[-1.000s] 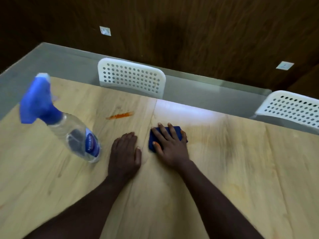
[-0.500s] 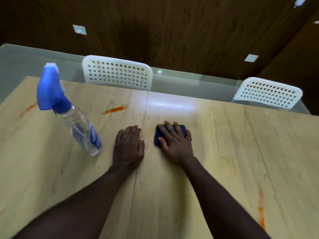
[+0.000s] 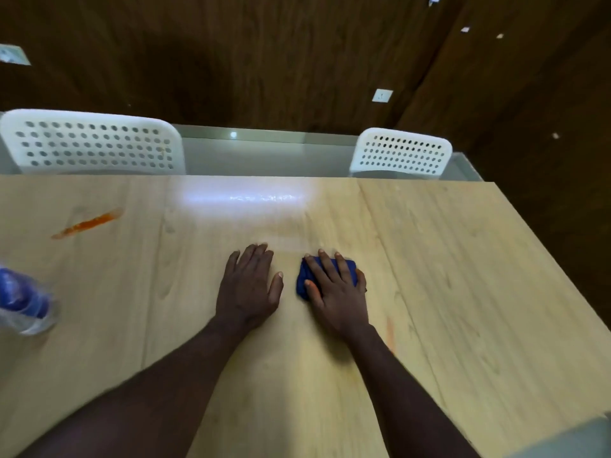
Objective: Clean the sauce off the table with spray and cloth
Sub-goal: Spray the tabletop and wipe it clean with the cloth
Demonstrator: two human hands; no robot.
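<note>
Wooden table (image 3: 429, 259): our right hand (image 3: 337, 289) presses flat on the blue cloth (image 3: 305, 279); left hand (image 3: 248, 285) lies open, empty, beside it. Sauce streak (image 3: 87, 223) far left.

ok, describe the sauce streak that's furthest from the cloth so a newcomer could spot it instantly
Start at the light wooden table and go to its far left part, in front of the larger white perforated chair. There, beyond the blurred spray bottle at the left edge, lies the orange sauce streak. It is a bright, slanted smear, far more vivid than the faint orange mark by the right forearm.
</note>
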